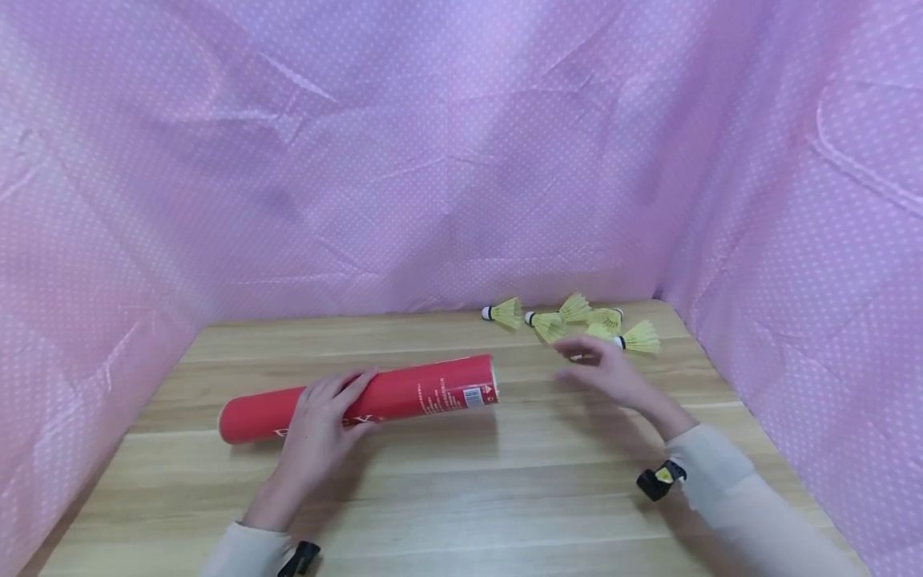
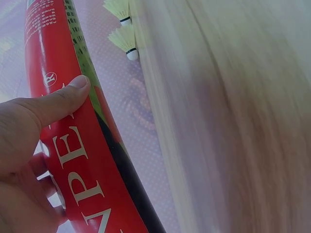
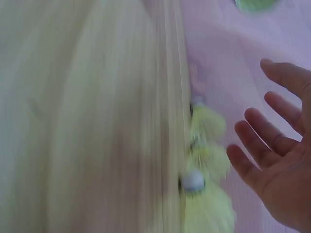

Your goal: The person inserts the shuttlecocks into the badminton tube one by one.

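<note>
My left hand (image 1: pixel 317 437) grips a long red shuttlecock tube (image 1: pixel 440 389) around its middle. The tube lies nearly level over the table, its right end with the barcode raised slightly. In the left wrist view, the thumb (image 2: pixel 63 102) presses across the tube's white lettering, and a green and black strip runs along its side. My right hand (image 1: pixel 609 373) is beside several yellow shuttlecocks with its fingers apart and holds nothing. It partly covers the nearest ones in the head view. A white-tipped shuttlecock (image 3: pixel 194 182) is blurred below the fingers in the right wrist view.
One shuttlecock (image 1: pixel 502 313) lies a little left of the others near the back edge of the wooden table (image 1: pixel 447 513). Pink dotted cloth (image 1: pixel 447 160) hangs behind the table and along both sides. Black wrist straps show at both sleeves.
</note>
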Demonstrator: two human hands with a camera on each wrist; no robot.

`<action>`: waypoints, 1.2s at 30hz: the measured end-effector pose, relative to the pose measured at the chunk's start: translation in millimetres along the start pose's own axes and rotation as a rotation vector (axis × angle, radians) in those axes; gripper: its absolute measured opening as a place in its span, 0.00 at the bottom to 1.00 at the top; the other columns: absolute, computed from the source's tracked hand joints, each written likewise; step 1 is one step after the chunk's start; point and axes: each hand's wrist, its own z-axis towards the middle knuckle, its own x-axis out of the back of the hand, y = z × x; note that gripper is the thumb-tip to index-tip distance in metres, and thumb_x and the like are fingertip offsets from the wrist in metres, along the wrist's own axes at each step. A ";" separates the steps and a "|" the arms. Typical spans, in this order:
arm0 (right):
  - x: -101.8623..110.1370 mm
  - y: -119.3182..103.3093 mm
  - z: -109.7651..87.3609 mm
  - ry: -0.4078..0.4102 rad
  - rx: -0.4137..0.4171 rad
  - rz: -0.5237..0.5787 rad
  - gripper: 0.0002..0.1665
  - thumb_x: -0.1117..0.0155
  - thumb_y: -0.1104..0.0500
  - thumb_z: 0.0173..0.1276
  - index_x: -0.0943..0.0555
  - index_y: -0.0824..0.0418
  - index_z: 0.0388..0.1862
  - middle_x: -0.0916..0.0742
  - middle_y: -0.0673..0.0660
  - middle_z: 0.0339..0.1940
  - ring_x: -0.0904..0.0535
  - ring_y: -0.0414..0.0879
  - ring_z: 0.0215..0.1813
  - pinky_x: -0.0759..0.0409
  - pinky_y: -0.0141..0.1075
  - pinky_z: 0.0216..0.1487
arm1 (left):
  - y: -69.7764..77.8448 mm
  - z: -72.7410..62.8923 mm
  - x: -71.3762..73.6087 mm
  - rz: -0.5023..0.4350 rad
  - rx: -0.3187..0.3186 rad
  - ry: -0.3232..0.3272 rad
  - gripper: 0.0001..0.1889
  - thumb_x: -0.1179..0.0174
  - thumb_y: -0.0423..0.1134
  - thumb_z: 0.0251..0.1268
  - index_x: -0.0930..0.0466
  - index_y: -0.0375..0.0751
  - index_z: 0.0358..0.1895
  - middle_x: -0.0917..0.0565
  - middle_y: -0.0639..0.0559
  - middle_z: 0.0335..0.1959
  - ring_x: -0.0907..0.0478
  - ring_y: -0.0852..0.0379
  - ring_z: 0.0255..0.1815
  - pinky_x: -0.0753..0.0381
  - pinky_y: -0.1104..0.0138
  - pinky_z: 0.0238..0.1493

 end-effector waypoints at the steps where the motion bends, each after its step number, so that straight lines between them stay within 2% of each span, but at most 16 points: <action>1: 8.7 3.8 -0.6 0.036 -0.002 -0.031 0.26 0.28 0.67 0.63 0.22 0.72 0.60 0.17 0.69 0.57 0.22 0.63 0.59 0.21 0.47 0.61 | -0.9 -0.3 -0.1 -0.002 0.002 0.003 0.47 0.15 0.37 0.38 0.26 0.50 0.70 0.22 0.44 0.61 0.27 0.40 0.60 0.37 0.42 0.66; 4: 35.0 11.6 -3.9 0.114 -0.026 -0.100 0.26 0.27 0.66 0.64 0.21 0.73 0.59 0.17 0.69 0.57 0.21 0.50 0.58 0.22 0.36 0.59 | -2.9 -1.5 0.1 -0.001 0.004 0.011 0.47 0.15 0.37 0.38 0.25 0.50 0.70 0.21 0.44 0.60 0.27 0.40 0.60 0.36 0.41 0.65; 5: 43.3 13.6 -5.3 0.130 -0.039 -0.116 0.26 0.28 0.65 0.65 0.22 0.73 0.60 0.17 0.69 0.58 0.22 0.45 0.58 0.23 0.36 0.60 | -3.5 -2.0 0.1 -0.002 0.006 0.011 0.47 0.15 0.37 0.38 0.25 0.50 0.70 0.21 0.44 0.60 0.27 0.41 0.59 0.36 0.41 0.64; 7: 59.8 19.4 -7.9 0.156 -0.046 -0.169 0.25 0.28 0.62 0.66 0.21 0.71 0.60 0.18 0.67 0.60 0.25 0.39 0.58 0.27 0.43 0.65 | -3.7 -2.9 1.0 0.004 0.013 0.007 0.47 0.15 0.38 0.37 0.25 0.50 0.70 0.21 0.44 0.59 0.27 0.41 0.59 0.36 0.40 0.64; 9: 74.0 25.3 -10.4 0.174 -0.055 -0.177 0.25 0.28 0.61 0.67 0.21 0.69 0.60 0.20 0.65 0.62 0.29 0.34 0.60 0.32 0.55 0.68 | -3.5 -3.6 2.4 0.005 0.018 0.004 0.47 0.15 0.38 0.37 0.25 0.49 0.70 0.21 0.44 0.59 0.28 0.41 0.60 0.36 0.40 0.64; 11: 86.1 30.9 -13.0 0.190 -0.062 -0.185 0.26 0.28 0.59 0.67 0.21 0.69 0.60 0.21 0.65 0.63 0.31 0.39 0.64 0.38 0.65 0.68 | -3.3 -3.9 3.1 0.007 0.022 0.001 0.48 0.15 0.39 0.37 0.25 0.49 0.70 0.21 0.44 0.59 0.28 0.40 0.60 0.36 0.39 0.64; 15: 105.8 39.0 -17.5 0.178 -0.117 -0.184 0.31 0.28 0.57 0.67 0.25 0.70 0.64 0.27 0.70 0.69 0.38 0.59 0.74 0.46 0.69 0.70 | -2.9 -4.3 3.3 0.006 0.014 0.004 0.48 0.15 0.38 0.37 0.25 0.49 0.70 0.21 0.44 0.59 0.27 0.40 0.60 0.36 0.39 0.64; 17: 114.2 42.5 -19.2 0.155 -0.171 -0.195 0.35 0.28 0.54 0.67 0.28 0.68 0.68 0.32 0.71 0.74 0.44 0.70 0.76 0.49 0.70 0.70 | -2.5 -4.5 3.2 0.008 0.015 0.004 0.48 0.15 0.38 0.37 0.26 0.49 0.70 0.21 0.44 0.60 0.27 0.40 0.59 0.36 0.39 0.64; 18: 117.7 44.7 -19.9 0.139 -0.192 -0.198 0.37 0.29 0.53 0.68 0.29 0.67 0.70 0.34 0.71 0.75 0.46 0.72 0.76 0.49 0.71 0.70 | -2.2 -4.7 3.2 0.009 0.017 0.002 0.48 0.15 0.38 0.37 0.26 0.49 0.70 0.21 0.44 0.60 0.27 0.40 0.59 0.36 0.39 0.63; 22: 127.5 55.4 -23.2 0.060 -0.273 -0.221 0.44 0.30 0.51 0.69 0.38 0.63 0.78 0.42 0.71 0.79 0.47 0.77 0.74 0.48 0.75 0.66 | -0.9 -5.1 2.6 0.019 0.027 -0.008 0.49 0.14 0.39 0.36 0.26 0.49 0.70 0.21 0.44 0.60 0.27 0.40 0.59 0.34 0.38 0.62; 26: 132.0 65.0 -26.2 -0.013 -0.316 -0.231 0.47 0.32 0.50 0.70 0.43 0.61 0.80 0.45 0.72 0.79 0.47 0.80 0.73 0.47 0.76 0.63 | -0.6 -4.5 1.8 0.020 0.024 -0.017 0.48 0.14 0.39 0.36 0.25 0.48 0.70 0.21 0.43 0.60 0.27 0.40 0.59 0.34 0.38 0.62; 32: 134.1 72.7 -30.3 -0.037 -0.317 -0.271 0.42 0.32 0.50 0.71 0.37 0.65 0.76 0.38 0.72 0.77 0.44 0.78 0.72 0.45 0.74 0.64 | -0.2 -5.0 0.6 0.022 0.027 -0.014 0.49 0.14 0.38 0.35 0.26 0.48 0.70 0.21 0.43 0.60 0.27 0.40 0.59 0.35 0.39 0.63; 36: 134.7 74.2 -30.7 -0.041 -0.306 -0.273 0.40 0.32 0.53 0.70 0.35 0.66 0.75 0.37 0.72 0.76 0.43 0.78 0.72 0.45 0.73 0.66 | -0.9 -5.1 0.7 0.023 0.027 -0.012 0.49 0.14 0.38 0.35 0.26 0.48 0.70 0.21 0.43 0.60 0.27 0.40 0.59 0.36 0.39 0.64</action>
